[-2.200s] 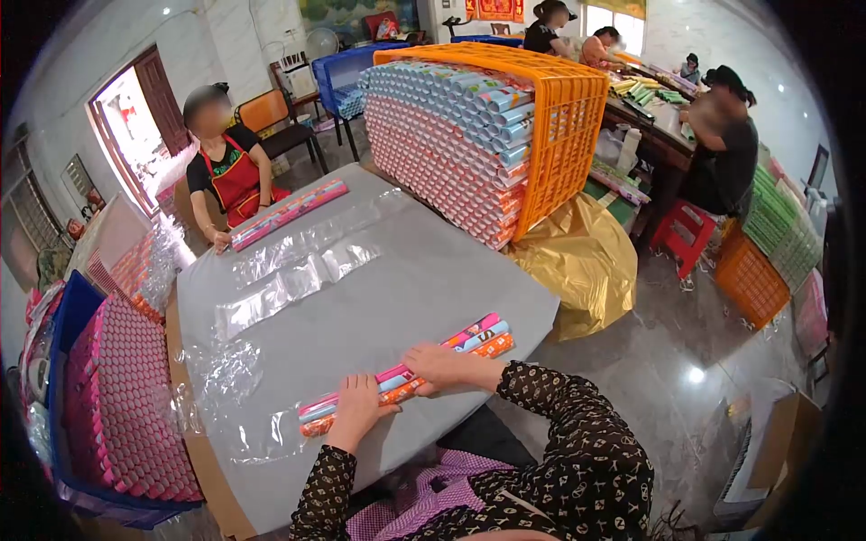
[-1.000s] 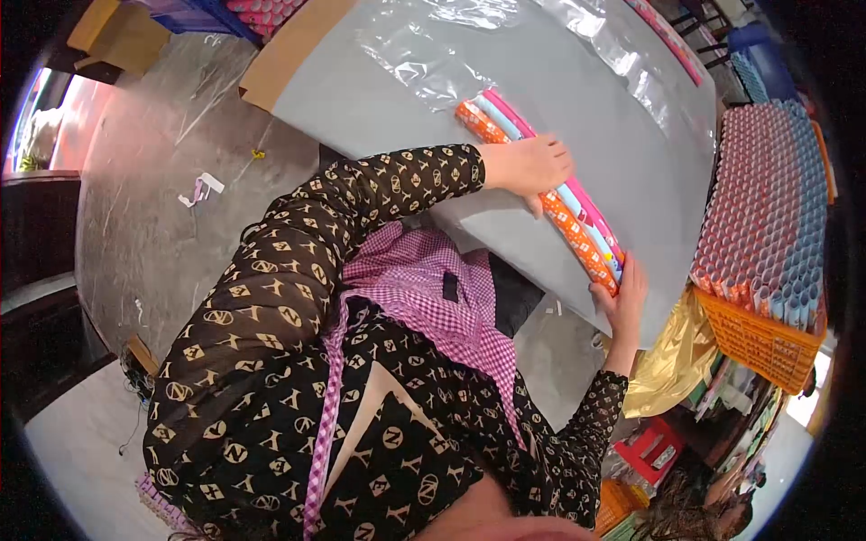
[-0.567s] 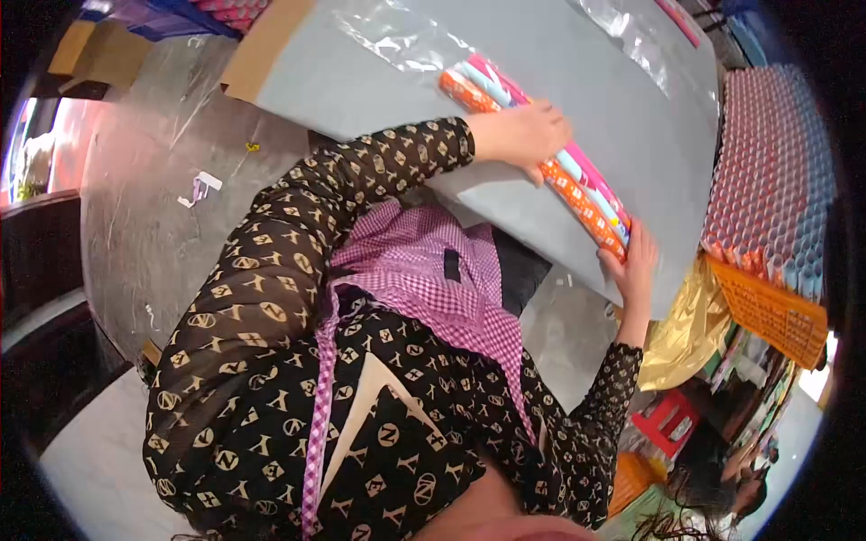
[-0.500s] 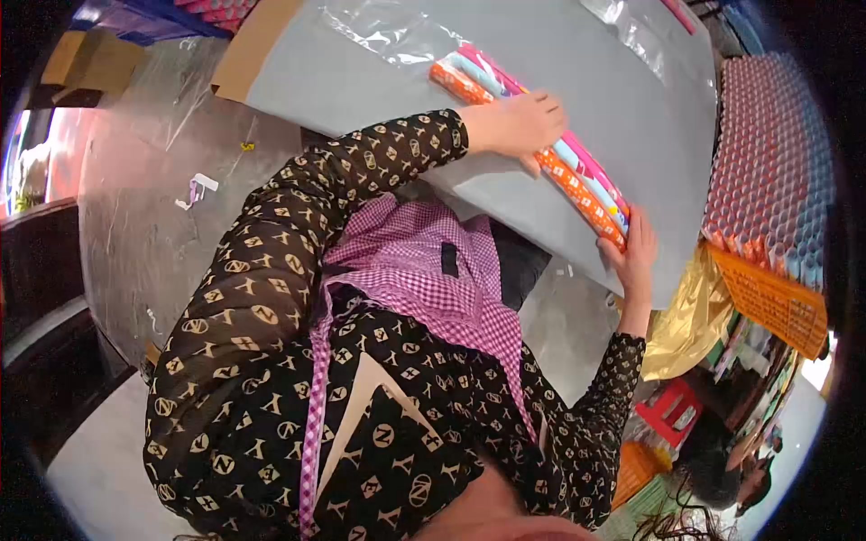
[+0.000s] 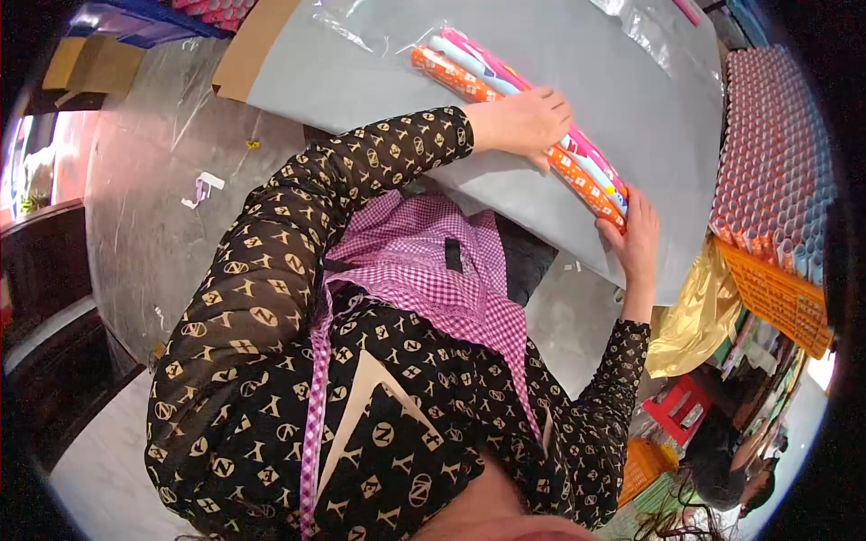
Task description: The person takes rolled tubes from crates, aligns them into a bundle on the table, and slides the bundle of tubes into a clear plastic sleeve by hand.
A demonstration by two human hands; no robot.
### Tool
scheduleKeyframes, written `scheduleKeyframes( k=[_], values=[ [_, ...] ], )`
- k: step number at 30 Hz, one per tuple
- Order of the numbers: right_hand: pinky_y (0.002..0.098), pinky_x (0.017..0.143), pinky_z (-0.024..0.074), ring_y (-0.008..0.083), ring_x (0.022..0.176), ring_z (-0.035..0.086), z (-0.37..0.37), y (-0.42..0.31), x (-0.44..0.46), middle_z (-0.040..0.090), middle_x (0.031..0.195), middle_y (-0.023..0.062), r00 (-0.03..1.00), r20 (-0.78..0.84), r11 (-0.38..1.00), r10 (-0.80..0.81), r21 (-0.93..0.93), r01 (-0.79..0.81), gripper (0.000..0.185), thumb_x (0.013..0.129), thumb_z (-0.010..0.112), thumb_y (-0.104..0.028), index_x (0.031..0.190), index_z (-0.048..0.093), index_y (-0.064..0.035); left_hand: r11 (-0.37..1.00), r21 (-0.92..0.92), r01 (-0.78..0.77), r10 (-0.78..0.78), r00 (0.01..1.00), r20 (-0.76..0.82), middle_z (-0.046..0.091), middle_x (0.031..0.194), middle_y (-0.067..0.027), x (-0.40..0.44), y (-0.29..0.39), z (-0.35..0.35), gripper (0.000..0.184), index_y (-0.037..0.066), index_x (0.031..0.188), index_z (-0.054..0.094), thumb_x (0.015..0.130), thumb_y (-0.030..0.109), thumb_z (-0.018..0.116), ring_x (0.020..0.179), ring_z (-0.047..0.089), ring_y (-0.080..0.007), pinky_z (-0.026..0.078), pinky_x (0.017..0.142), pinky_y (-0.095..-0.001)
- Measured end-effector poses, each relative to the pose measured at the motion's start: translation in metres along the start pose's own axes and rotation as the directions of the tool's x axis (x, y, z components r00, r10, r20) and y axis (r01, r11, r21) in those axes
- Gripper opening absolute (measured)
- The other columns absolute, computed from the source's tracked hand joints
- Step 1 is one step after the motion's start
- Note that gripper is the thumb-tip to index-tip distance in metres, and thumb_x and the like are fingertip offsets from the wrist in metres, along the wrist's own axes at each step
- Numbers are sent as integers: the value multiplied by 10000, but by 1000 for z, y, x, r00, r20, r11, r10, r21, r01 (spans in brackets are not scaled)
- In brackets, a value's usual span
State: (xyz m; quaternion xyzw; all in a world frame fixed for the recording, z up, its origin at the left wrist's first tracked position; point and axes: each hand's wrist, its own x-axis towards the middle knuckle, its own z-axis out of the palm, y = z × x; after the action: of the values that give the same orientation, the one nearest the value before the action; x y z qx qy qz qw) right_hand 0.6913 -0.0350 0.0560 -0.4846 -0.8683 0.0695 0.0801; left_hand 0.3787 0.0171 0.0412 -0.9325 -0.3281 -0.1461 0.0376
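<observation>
Three slim rolls of wrapping paper lie side by side on the grey table: an orange roll [image 5: 577, 185] nearest my body, a light blue roll [image 5: 465, 59] in the middle and a pink roll [image 5: 591, 153] on the far side. Over their middle lies my left hand [image 5: 528, 122], its fingers across the top and its thumb on the near side. My right hand [image 5: 639, 233] is wrapped around their right end. Clear plastic film [image 5: 352, 32] spreads on the table by the rolls' left end; whether it encloses them I cannot tell.
The grey table [image 5: 361, 90] has a cardboard edge [image 5: 255, 50] at its left. To the right, many paper rolls [image 5: 780, 153] are stacked above an orange crate [image 5: 771, 288], beside gold foil [image 5: 690, 316]. More clear film [image 5: 645, 41] lies at the far side. A person [image 5: 731, 469] is at lower right.
Both hands and the rolls have shifted slightly away from my body, with the rolls' left end sliding up and left. Both hands keep hold of them.
</observation>
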Motion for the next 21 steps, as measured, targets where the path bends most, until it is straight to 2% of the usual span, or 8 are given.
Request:
scheduleKeyframes(
  k=[6, 9, 12, 16, 17, 18, 20, 21],
  values=[
    [446, 970, 387, 346, 1124, 521, 8, -4, 13, 546, 1281, 163, 997, -49, 998, -58, -14, 58, 772, 733, 768, -333, 1358, 444, -18, 1000, 24, 17, -17, 1000, -3, 601, 976, -131, 4, 8, 0, 746, -53, 983, 609, 579, 549, 783, 971, 557, -274, 445, 865, -366],
    [444, 968, 389, 351, 1110, 523, 8, -5, 15, 547, 1279, 163, 992, -79, 995, -94, -26, 92, 779, 726, 773, -331, 1360, 443, -22, 1000, -9, 10, -11, 997, -70, 598, 937, -117, 9, 14, 3, 712, -29, 952, 609, 562, 541, 782, 944, 558, -258, 446, 821, -362],
    [443, 970, 390, 355, 1111, 522, 10, -5, 15, 548, 1278, 166, 999, -27, 999, -45, -8, 44, 780, 723, 776, -322, 1363, 440, -27, 1000, 3, -8, 8, 994, -106, 599, 936, -115, 12, 17, 8, 709, -26, 945, 608, 553, 538, 784, 945, 558, -259, 445, 818, -363],
    [445, 970, 391, 355, 1099, 523, 12, -2, 15, 552, 1266, 162, 998, -34, 998, -50, -27, 49, 769, 723, 772, -305, 1362, 441, -32, 997, -61, 46, -48, 998, -46, 591, 973, -133, 11, 18, 4, 759, -44, 980, 574, 563, 557, 779, 966, 560, -280, 444, 861, -389],
    [446, 969, 390, 352, 1098, 522, 11, -2, 17, 554, 1259, 160, 998, -28, 998, -56, -30, 55, 765, 723, 770, -299, 1361, 443, -32, 991, -132, 23, -38, 993, -110, 579, 1005, -160, 9, 14, 1, 745, -41, 1009, 560, 611, 553, 768, 1006, 558, -327, 444, 882, -422],
    [446, 969, 390, 352, 1098, 522, 9, -4, 19, 554, 1259, 160, 997, -34, 998, -63, -30, 62, 765, 723, 770, -299, 1361, 443, -32, 992, -124, 27, -41, 993, -111, 579, 1005, -160, 7, 10, -6, 745, -41, 1009, 560, 611, 553, 768, 1006, 558, -327, 444, 882, -422],
    [447, 965, 389, 345, 1092, 520, 5, -9, 18, 560, 1244, 149, 998, -28, 998, -57, 1, 57, 750, 723, 767, -292, 1353, 449, -35, 971, -234, 42, -121, 935, -333, 575, 1066, -175, 1, 2, -27, 633, -27, 1011, 566, 711, 500, 745, 1054, 554, -355, 444, 903, -437],
    [447, 965, 389, 345, 1092, 520, 5, -9, 19, 560, 1244, 149, 998, -34, 998, -57, 1, 57, 750, 723, 767, -292, 1353, 449, -35, 945, -308, 109, -213, 919, -330, 578, 1086, -182, -9, -6, -40, 558, -23, 1011, 574, 765, 454, 724, 1053, 560, -354, 444, 917, -433]
  ],
)
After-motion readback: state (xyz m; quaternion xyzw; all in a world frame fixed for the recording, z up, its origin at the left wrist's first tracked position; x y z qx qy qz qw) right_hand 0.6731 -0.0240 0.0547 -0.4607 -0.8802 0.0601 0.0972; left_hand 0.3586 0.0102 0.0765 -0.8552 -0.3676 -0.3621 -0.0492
